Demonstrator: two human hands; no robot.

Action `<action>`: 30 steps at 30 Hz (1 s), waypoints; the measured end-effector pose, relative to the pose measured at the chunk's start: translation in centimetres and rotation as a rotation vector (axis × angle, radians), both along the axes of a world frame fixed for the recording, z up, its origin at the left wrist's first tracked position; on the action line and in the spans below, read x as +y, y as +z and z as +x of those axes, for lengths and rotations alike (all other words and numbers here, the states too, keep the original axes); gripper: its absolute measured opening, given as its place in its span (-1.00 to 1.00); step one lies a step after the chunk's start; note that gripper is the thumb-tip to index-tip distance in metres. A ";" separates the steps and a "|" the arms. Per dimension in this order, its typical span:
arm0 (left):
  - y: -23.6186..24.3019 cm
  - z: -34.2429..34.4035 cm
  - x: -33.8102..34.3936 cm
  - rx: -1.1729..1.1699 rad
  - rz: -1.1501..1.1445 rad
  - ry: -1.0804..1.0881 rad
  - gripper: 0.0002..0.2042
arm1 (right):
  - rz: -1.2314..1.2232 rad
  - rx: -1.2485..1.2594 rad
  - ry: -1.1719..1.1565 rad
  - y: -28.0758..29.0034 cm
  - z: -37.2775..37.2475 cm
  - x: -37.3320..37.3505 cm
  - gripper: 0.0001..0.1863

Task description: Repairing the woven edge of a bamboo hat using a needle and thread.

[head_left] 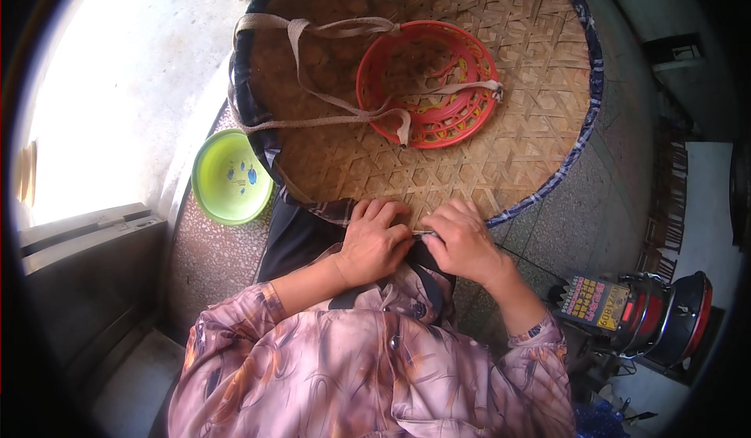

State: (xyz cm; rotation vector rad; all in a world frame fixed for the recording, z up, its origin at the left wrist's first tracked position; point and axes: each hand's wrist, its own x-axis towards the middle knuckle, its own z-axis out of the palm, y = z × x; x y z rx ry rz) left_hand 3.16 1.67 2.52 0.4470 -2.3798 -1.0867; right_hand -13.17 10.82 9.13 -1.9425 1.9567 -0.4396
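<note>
Both hands meet at the near rim of the woven tray.

Your left hand (376,238) and right hand (463,242) curl their fingers together around a small pale piece (423,234) pinched between them, just over the edge of the bamboo tray (501,164), close to your lap for control. A red plastic basket (429,83) with cloth straps (313,86) rests on the tray; a green bowl (230,177) sits on the floor beside it.

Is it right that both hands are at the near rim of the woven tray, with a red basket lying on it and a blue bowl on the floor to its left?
Not quite: the bowl is green, not blue, as the head view shows. The rest holds: the left hand and right hand are at the near rim of the woven tray, and the red basket lies on it.
</note>
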 end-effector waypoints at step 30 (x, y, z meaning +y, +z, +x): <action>-0.5 -0.9 0.0 -0.002 -0.030 -0.011 -0.80 | -0.053 -0.157 -0.377 1.2 2.3 3.9 -0.92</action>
